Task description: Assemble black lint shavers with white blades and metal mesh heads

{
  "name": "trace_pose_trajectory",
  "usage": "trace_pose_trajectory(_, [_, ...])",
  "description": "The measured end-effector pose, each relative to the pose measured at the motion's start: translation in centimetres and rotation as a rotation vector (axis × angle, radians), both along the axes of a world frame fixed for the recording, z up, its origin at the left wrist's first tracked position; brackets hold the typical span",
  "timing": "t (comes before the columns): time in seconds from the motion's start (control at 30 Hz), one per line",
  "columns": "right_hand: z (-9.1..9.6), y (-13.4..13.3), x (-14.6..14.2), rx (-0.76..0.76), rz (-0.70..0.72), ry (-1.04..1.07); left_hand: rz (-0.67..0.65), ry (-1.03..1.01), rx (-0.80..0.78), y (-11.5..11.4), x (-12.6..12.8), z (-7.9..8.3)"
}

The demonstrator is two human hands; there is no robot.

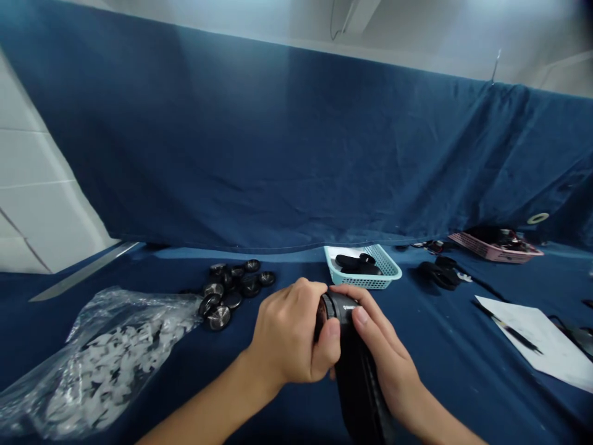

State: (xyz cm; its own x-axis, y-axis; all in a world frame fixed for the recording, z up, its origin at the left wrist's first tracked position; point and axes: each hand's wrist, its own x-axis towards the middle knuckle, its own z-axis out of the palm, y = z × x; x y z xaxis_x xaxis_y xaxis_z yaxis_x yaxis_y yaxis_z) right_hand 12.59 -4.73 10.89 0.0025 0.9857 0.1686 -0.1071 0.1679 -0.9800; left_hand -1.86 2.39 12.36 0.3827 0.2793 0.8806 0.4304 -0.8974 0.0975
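Both hands hold a black handheld device (359, 386), its long body pointing down toward me. At its upper end is a round, ribbed ring with a coppery tint inside, and small white lettering shows beside it. My left hand (290, 330) is closed around the ring end, thumb pressed on its near side. My right hand (386, 352) grips the body from the right, with the thumb by the lettering. The device's exact kind cannot be told. Left of my hands lies a pile of round black caps (218, 317), several with silvery radial lines.
A clear plastic bag (115, 364) of white and black pieces lies at left. Behind my hands stands a light-blue basket (365, 282) with black parts. Farther right are a pink basket (503, 253), black items (438, 275), and white paper (546, 346) with a pen (523, 340).
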Motion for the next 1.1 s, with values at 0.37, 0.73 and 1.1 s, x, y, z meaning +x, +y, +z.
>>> trace_pose_trajectory(0.37, [1.8, -0.1, 0.3, -0.203, 0.093, 0.065, -0.123, 0.019, -0.045, 0.1, -0.2, 0.1])
trace_pose_trajectory(0.73, [3.1, -0.2, 0.6, -0.529, 0.284, 0.316, -0.206, 0.008, 0.064, 0.4, -0.1, 0.1])
trace_pose_trajectory(1.1, [-0.7, 1.4, -3.4, -0.15, 0.031, 0.299, -0.14, -0.099, -0.831, -1.8, -4.8, -1.6])
